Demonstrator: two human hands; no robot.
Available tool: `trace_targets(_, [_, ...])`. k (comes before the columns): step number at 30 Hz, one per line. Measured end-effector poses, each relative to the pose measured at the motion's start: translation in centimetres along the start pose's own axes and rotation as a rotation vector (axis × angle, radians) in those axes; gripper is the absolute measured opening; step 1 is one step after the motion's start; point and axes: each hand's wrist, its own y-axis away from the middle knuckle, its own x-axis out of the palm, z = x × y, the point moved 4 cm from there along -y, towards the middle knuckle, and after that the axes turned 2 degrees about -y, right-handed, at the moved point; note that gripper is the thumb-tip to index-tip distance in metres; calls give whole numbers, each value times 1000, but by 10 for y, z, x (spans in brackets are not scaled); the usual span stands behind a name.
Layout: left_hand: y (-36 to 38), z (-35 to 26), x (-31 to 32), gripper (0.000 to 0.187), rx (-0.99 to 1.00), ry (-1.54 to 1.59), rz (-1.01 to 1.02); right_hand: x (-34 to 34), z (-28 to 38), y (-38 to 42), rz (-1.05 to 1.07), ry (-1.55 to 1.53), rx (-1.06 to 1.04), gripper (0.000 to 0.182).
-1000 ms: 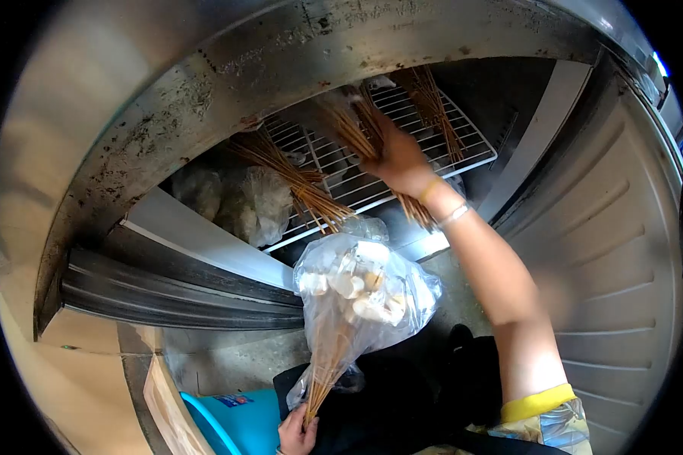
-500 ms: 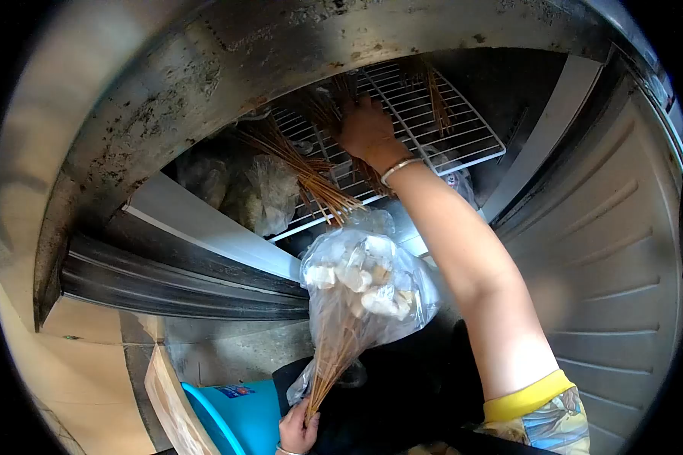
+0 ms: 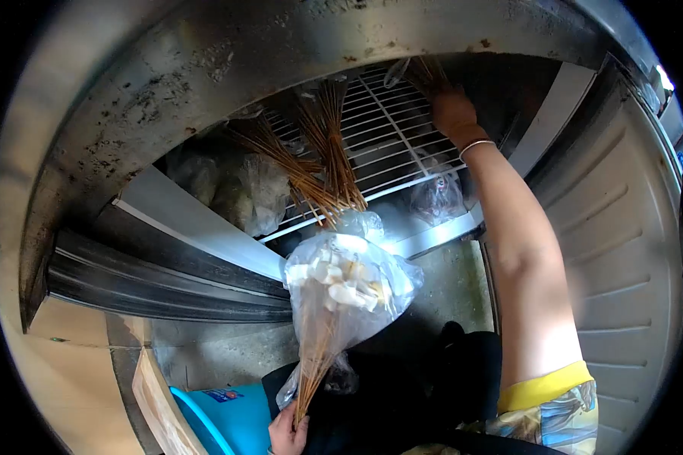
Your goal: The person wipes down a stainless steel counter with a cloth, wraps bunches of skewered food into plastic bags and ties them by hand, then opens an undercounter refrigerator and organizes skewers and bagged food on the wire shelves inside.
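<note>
Near the bottom edge, my left hand [image 3: 287,431] is closed around the stick ends of a bundle of skewers [image 3: 315,371]. White chunks of food sit at the far end of these sticks, inside a clear plastic bag [image 3: 387,311]. My right hand [image 3: 454,114] reaches deep into the open fridge, on the right of a white wire shelf [image 3: 383,155]. Its fingers are closed over the ends of another skewer bundle [image 3: 425,72], whose far end is hidden in shadow. Two more skewer bundles lie on the shelf, one at the left [image 3: 277,155] and one in the middle [image 3: 330,136].
Bagged food [image 3: 258,193] is stacked in the fridge's left side, and another plastic bag [image 3: 438,199] lies beneath the shelf. The ribbed door [image 3: 615,250] stands open at right. A blue bucket [image 3: 239,413] and cardboard [image 3: 91,356] are at lower left.
My right hand has moved right, off the middle skewer bundle and onto the one at the shelf's right. My left hand and the bagged skewers have shifted slightly left and down in view.
</note>
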Motion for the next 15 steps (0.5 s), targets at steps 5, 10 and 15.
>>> trace_targets(5, [-4, 0, -2, 32, -186, 80, 55, -5, 26, 38, -262, -64, -57, 56])
trace_targets(10, [-7, -4, -4, 36, -72, 109, 38, -41, 39, 39, -429, -87, 46, 38])
trace_targets(15, [58, 76, 59, 31, 534, -1086, 86, -84, 111, 28, -207, -779, -106, 30])
